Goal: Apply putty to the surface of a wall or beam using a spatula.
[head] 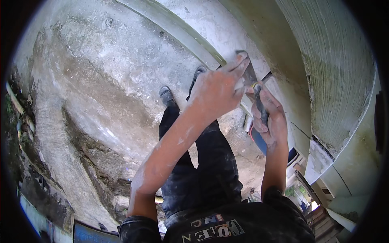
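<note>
A flat-bladed hand tool, a putty knife or trowel, is held up in front of me, its dark handle (262, 104) marked by a yellow band at the top. My right hand (272, 111) wraps around that handle from the right. Across the metal blade (249, 71) lies my left hand (220, 86), its fingers curled onto the blade and one fingertip near the far end. Something pale shows between the left fingers; I cannot tell what it is. White dust coats both hands and my left forearm.
A long pale strip (182, 29) runs from the top towards my hands. A ribbed pale panel (337, 70) stands at the right. Below my right hand is a blue bucket-like container (259, 141) with a red rim. Dusty concrete floor (115, 60) spreads left; pipes (16, 101) lie at the far left.
</note>
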A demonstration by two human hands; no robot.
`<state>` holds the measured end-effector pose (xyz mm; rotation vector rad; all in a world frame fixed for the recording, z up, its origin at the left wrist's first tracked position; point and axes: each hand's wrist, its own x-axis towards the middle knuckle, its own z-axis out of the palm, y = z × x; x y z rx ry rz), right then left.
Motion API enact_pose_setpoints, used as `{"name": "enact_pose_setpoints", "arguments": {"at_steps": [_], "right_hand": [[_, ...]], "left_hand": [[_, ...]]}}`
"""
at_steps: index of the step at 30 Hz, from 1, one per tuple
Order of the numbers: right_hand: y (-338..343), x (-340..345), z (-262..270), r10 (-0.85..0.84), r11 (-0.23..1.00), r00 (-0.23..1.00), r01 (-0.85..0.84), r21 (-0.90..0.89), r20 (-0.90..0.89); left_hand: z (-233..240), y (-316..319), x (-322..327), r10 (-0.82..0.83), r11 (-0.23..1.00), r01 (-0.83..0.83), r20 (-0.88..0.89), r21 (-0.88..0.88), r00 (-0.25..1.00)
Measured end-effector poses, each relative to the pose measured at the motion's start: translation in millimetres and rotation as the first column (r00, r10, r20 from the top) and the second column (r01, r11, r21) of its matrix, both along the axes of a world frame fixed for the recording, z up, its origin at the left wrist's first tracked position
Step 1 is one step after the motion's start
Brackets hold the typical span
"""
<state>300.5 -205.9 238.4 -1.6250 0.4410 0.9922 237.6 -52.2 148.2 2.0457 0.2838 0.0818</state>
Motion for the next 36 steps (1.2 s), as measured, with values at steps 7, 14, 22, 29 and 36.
{"name": "enact_pose_setpoints", "arguments": {"at_steps": [7,14,22,29,36], "right_hand": [[-5.7,2.0,-21.0,0.019,0.994,0.999,-0.024,0.106,0.047],[-17.8,-8.3,-17.0,0.011,0.999,0.997,-0.014,0.033,0.077],[-17.4,-13.2,-11.8,-0.045,0.994,0.999,0.046,0.099,-0.021],[-20.8,-3.6,-9.4,-0.075,0.992,0.996,0.079,0.095,-0.043],[-28.1,-19.4,-5.4,-0.028,1.000,0.999,0.028,-0.008,0.022]], "left_hand": [[-6.4,2.4,3.3,0.026,0.996,-0.029,0.034,0.089,0.999],[-2.4,-9.9,-2.7,-0.030,0.999,0.029,0.014,0.025,0.999],[0.2,-6.4,-0.7,-0.089,0.996,0.089,-0.011,0.009,0.996],[-2.9,-14.5,-2.7,0.003,1.000,-0.003,0.038,0.008,0.999],[3.8,-24.1,-14.9,-0.018,0.998,0.015,-0.046,-0.063,0.999]]}}
